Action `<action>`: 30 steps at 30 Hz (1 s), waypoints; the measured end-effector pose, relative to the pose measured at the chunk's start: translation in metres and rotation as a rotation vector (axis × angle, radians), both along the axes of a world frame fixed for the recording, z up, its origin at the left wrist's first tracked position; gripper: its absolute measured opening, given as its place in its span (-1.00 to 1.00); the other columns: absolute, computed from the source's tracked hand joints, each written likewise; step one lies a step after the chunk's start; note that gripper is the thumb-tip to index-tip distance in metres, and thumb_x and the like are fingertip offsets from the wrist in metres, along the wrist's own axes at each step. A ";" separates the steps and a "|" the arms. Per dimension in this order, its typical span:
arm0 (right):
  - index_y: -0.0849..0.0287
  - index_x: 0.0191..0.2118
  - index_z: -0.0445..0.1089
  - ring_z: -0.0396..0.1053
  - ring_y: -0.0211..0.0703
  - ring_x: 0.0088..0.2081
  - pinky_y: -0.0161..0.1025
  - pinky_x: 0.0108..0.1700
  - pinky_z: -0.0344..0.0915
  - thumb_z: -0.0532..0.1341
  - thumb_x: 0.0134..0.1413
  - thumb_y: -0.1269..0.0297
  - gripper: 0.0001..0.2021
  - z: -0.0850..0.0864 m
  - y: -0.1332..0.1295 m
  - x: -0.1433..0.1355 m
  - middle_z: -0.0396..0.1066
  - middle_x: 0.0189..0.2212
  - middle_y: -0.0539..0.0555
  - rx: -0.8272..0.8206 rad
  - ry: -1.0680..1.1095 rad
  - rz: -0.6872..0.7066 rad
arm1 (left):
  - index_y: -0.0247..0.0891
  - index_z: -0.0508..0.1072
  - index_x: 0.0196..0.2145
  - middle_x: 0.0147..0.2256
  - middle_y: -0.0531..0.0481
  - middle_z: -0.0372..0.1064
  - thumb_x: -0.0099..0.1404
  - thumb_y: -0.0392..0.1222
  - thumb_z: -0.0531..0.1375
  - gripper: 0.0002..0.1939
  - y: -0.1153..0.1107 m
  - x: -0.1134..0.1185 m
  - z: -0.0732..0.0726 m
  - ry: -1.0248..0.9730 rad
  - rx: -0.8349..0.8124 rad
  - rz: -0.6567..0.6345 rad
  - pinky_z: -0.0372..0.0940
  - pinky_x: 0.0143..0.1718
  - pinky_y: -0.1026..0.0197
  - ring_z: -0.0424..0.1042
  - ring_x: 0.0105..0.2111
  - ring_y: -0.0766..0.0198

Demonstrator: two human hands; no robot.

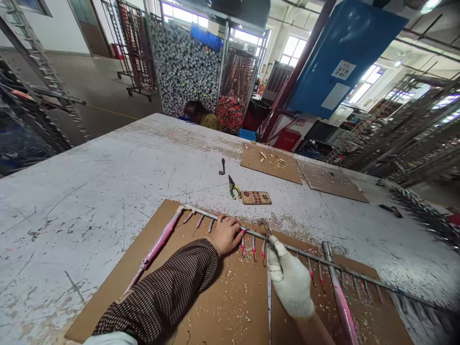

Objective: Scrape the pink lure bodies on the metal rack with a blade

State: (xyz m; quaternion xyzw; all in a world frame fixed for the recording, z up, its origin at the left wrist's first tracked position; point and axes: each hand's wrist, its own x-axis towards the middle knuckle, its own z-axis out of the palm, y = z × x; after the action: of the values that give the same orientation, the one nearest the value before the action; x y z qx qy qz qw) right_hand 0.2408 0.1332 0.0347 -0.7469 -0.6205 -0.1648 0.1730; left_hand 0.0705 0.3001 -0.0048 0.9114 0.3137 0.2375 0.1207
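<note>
A long thin metal rail [208, 214] with several small hooks, some tipped in pink, lies across a brown board [230, 306] strewn with chips. Bare-skinned, my left hand [226, 235] has its fingers curled over the rail, the thumb beside a pink hook. My right hand [293, 280], in a white glove, is closed around a small metal tool with a bent, rounded end [264, 224] that reaches over the rail; most of the tool is hidden by the fingers. Pink-stained bars [163, 239] run down from the rail, one on each side of my hands.
Beyond the board lie pliers [234, 187], a phone-shaped case [256, 197] and an L-shaped wrench [223, 166]. Farther off are two littered boards [271, 163]. A person [203, 116] is at the table's far edge. Metal racks [402, 120] stand at the right.
</note>
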 end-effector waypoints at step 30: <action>0.13 0.27 0.27 0.50 -0.08 -0.33 -0.24 -0.27 0.27 -0.01 0.36 0.20 -0.55 0.011 0.005 -0.003 0.56 -0.33 0.13 0.002 0.004 -0.100 | -0.21 0.46 -0.36 -0.21 -0.05 0.44 0.38 -0.07 0.13 -0.78 -0.001 0.001 0.001 -0.015 -0.019 -0.011 0.00 0.14 -0.15 0.34 -0.12 0.13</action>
State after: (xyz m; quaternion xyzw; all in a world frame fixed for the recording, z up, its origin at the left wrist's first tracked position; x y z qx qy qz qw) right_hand 0.2382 0.1383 0.0454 -0.7773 -0.5818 -0.1723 0.1663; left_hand 0.0712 0.2988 -0.0039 0.9102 0.3100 0.2405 0.1329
